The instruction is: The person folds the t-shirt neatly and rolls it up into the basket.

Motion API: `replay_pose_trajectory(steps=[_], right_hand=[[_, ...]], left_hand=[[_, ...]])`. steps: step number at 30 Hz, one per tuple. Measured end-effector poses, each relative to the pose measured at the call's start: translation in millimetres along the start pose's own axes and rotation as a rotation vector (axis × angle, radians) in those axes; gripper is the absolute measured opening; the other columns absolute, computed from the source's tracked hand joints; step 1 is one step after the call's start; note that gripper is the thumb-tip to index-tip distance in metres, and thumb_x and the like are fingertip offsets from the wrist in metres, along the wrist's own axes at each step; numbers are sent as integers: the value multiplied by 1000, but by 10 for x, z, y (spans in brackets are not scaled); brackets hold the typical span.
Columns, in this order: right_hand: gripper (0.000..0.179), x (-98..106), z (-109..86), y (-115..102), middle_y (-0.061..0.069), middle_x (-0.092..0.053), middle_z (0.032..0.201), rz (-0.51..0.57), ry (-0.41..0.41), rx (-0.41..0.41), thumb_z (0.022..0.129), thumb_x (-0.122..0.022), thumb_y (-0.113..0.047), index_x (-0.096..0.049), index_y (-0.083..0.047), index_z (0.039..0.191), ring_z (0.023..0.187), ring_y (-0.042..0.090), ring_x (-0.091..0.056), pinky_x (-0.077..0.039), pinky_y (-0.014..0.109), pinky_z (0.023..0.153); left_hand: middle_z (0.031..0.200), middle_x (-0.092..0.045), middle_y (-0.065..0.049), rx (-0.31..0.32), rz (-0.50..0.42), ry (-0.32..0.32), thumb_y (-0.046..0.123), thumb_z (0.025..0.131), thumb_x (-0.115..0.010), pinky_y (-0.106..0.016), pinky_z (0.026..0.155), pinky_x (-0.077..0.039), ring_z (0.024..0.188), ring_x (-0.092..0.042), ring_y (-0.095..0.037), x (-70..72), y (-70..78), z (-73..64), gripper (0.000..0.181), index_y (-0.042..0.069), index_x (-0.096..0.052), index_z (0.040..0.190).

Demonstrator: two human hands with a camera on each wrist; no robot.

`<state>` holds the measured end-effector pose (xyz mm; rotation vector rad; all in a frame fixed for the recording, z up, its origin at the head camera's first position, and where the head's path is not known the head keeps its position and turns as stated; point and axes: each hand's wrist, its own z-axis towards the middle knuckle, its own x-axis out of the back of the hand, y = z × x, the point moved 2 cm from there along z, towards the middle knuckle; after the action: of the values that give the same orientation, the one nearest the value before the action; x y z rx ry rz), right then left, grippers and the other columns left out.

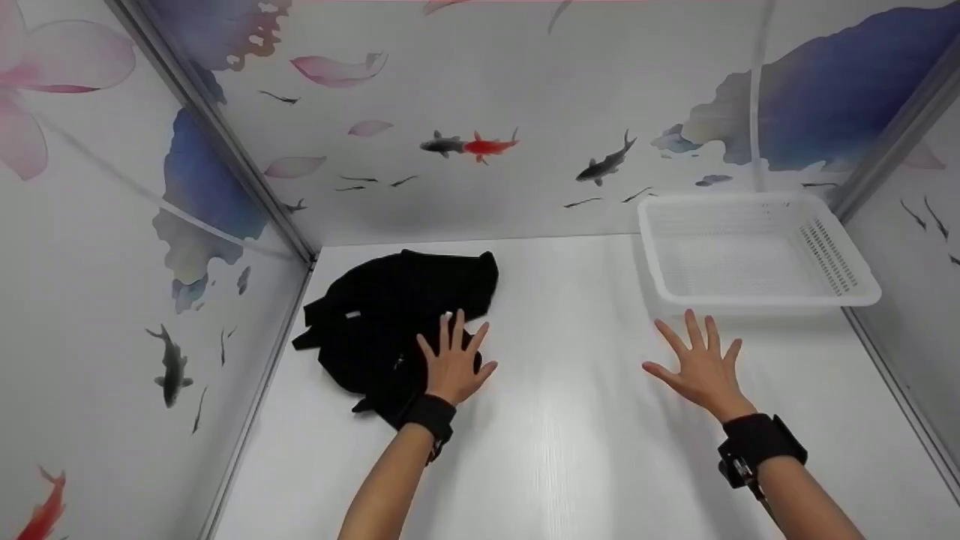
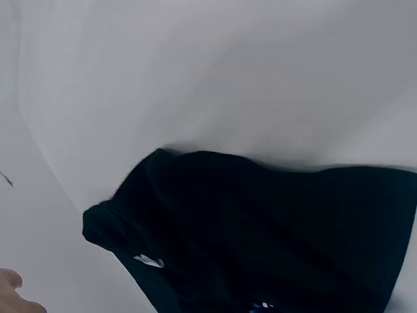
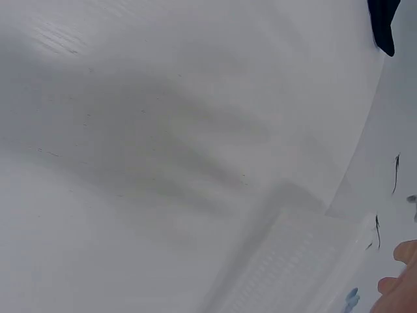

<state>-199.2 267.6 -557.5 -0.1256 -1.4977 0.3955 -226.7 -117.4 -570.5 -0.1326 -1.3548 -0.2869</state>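
Observation:
A crumpled black garment (image 1: pixel 390 300) lies on the left half of the white table, with a small white tag on it; its exact kind cannot be told. In the head view my left hand (image 1: pixel 452 367) is spread over the garment's right edge, fingers straight, holding nothing. Only its fingertips enter the left wrist view, where the black cloth (image 2: pixel 260 222) fills the lower part. My right hand (image 1: pixel 705 375) is spread with fingers apart above the table, in front of the white plastic basket (image 1: pixel 757 301). The right wrist view catches its fingertips and the basket's side (image 3: pixel 287 261).
The white tabletop (image 1: pixel 555 420) is enclosed by printed panels with fish and petals, at the back (image 1: pixel 525 195), left and right. Metal strips run along the panel corners. The basket stands in the back right corner.

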Motion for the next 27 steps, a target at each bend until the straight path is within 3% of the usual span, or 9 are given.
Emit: replay_pose_trajectory(steps=[4, 9, 13, 17, 22, 24, 27], right_hand=[[77, -75, -33, 41, 33, -17, 153, -1, 5, -7, 87, -63, -55, -38, -14, 147, 139, 56, -10, -5, 84, 95], [76, -201, -148, 114, 35, -20, 151, 7, 13, -26, 87, -65, -54, -41, -13, 145, 137, 58, -13, -8, 85, 93], [77, -272, -252, 175, 35, -21, 150, 6, 5, -51, 86, -65, -56, -39, -15, 146, 136, 58, -14, -7, 85, 92], [79, -323, -361, 232, 35, -23, 149, 9, -3, -68, 85, -66, -55, -35, -20, 149, 135, 59, -15, -7, 85, 91], [80, -399, -401, 236, 36, -23, 149, 22, -19, -71, 85, -65, -55, -34, -21, 150, 134, 60, -15, -8, 86, 91], [80, -428, -398, 230, 35, -22, 149, 26, -23, -74, 85, -66, -55, -34, -21, 150, 134, 60, -15, -8, 86, 91], [80, -472, -370, 230, 35, -23, 149, 26, -25, -79, 85, -66, -54, -33, -22, 150, 134, 59, -16, -9, 85, 91]], left_hand=[[157, -23, -21, 99, -77, -29, 50, 91, -60, -78, 101, -15, 143, -17, -47, -95, -422, -18, 67, 21, -42, 149], [156, -22, -25, 270, -146, -42, 49, 89, -64, -80, 99, -9, 142, -15, -51, -243, -1008, -73, 72, 15, -42, 149], [157, -15, -28, 412, -265, -70, 51, 84, -70, -82, 97, -1, 142, -7, -54, -372, -1339, -84, 85, 13, -34, 152], [159, -9, -27, 502, -418, -102, 48, 81, -75, -85, 93, 1, 141, -2, -56, -539, -1465, -77, 93, 15, -30, 154], [159, -14, -22, 522, -440, -173, 44, 80, -78, -86, 91, -4, 141, -4, -55, -789, -1420, -87, 86, 22, -35, 152], [158, -20, -23, 508, -410, -154, 42, 80, -79, -86, 91, -6, 141, -7, -55, -869, -1380, -87, 81, 22, -41, 149], [152, -31, -23, 482, -380, -77, 39, 79, -80, -86, 91, -12, 139, -15, -55, -950, -1326, -85, 74, 20, -48, 143]])
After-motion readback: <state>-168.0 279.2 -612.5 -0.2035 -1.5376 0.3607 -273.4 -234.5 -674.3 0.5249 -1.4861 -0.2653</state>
